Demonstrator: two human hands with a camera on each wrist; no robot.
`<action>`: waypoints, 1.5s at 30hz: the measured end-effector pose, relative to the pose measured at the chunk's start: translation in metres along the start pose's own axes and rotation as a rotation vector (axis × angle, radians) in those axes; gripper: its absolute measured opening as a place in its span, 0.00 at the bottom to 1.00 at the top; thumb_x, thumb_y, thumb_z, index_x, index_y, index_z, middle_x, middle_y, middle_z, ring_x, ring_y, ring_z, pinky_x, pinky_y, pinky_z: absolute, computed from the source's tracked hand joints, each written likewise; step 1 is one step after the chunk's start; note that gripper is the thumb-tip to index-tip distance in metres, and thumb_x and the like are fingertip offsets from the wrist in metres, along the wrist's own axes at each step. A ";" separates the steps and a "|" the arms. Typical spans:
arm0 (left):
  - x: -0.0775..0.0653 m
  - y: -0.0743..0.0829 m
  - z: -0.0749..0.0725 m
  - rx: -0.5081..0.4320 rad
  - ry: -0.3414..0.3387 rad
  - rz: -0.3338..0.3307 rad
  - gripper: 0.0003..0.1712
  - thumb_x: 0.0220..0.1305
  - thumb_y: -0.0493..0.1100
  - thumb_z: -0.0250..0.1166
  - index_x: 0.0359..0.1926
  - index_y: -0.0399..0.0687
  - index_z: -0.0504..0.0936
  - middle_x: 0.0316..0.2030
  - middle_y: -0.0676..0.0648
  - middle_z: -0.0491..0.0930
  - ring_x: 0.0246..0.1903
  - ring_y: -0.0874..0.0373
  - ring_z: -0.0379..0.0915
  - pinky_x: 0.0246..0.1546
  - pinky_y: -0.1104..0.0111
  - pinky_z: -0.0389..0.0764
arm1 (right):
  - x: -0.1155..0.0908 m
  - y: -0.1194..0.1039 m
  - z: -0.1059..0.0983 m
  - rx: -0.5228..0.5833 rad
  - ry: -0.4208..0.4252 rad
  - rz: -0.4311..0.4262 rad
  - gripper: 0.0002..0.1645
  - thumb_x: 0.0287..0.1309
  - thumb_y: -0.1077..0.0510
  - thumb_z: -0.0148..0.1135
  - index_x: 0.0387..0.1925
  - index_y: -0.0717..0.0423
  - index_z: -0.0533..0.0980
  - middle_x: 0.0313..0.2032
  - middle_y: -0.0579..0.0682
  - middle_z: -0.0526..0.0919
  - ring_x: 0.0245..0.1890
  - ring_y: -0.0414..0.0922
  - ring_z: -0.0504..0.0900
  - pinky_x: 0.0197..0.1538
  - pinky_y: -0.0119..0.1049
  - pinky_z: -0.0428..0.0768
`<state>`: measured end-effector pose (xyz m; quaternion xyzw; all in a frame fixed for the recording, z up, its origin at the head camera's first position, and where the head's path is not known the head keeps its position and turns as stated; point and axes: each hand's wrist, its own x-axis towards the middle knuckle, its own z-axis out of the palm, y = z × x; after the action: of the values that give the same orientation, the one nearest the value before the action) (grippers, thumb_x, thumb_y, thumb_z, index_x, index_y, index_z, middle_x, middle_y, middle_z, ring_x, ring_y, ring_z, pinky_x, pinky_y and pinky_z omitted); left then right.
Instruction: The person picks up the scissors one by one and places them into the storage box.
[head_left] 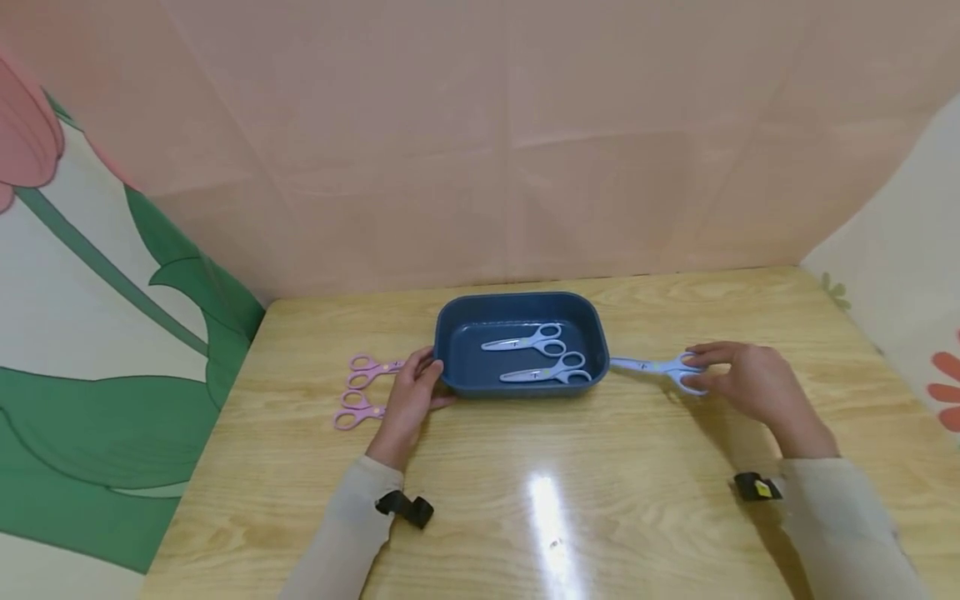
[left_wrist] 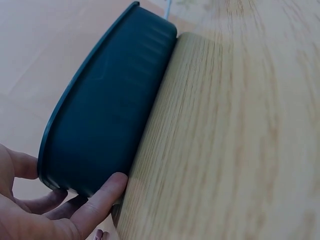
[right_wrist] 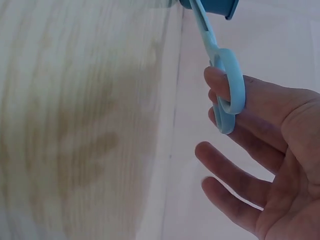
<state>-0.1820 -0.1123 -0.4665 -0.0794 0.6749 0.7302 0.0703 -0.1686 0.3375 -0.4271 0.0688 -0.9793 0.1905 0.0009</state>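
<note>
Right grip pinches blue scissors by the loops, just right of the tray | left grip holds the tray's left end | danger: that loops-only pinch could let the blades droop and snag the rim!

Blades together, tips to the left, the light-blue scissors with a yellow pivot dot hang by their looped handles in the right hand, tips right beside the dark-blue, round-cornered rectangular tray! And the tray sits upright on the counter, left end in the left hand, two light-blue pairs lying inside, handles rightward.
</note>
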 end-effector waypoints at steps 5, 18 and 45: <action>-0.001 0.000 -0.001 0.006 -0.001 0.003 0.26 0.76 0.39 0.51 0.71 0.39 0.64 0.68 0.35 0.68 0.62 0.40 0.71 0.42 0.53 0.88 | 0.000 0.000 -0.001 -0.011 0.062 -0.012 0.22 0.53 0.42 0.72 0.46 0.48 0.86 0.54 0.55 0.85 0.34 0.54 0.84 0.42 0.52 0.76; 0.000 0.001 0.000 0.006 -0.008 -0.010 0.26 0.77 0.41 0.51 0.71 0.42 0.64 0.68 0.36 0.67 0.64 0.39 0.70 0.45 0.51 0.87 | -0.004 -0.006 -0.011 -0.055 0.192 -0.075 0.19 0.52 0.45 0.74 0.43 0.49 0.87 0.55 0.56 0.84 0.13 0.32 0.62 0.22 0.31 0.66; 0.001 0.001 -0.001 -0.018 0.001 -0.027 0.25 0.76 0.41 0.51 0.71 0.43 0.65 0.69 0.38 0.67 0.64 0.40 0.70 0.43 0.52 0.88 | -0.006 -0.018 -0.019 -0.011 0.290 -0.092 0.16 0.49 0.48 0.77 0.41 0.46 0.88 0.53 0.51 0.86 0.12 0.31 0.59 0.20 0.30 0.62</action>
<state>-0.1835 -0.1129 -0.4657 -0.0899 0.6671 0.7353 0.0791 -0.1610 0.3291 -0.4026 0.0855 -0.9657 0.1927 0.1515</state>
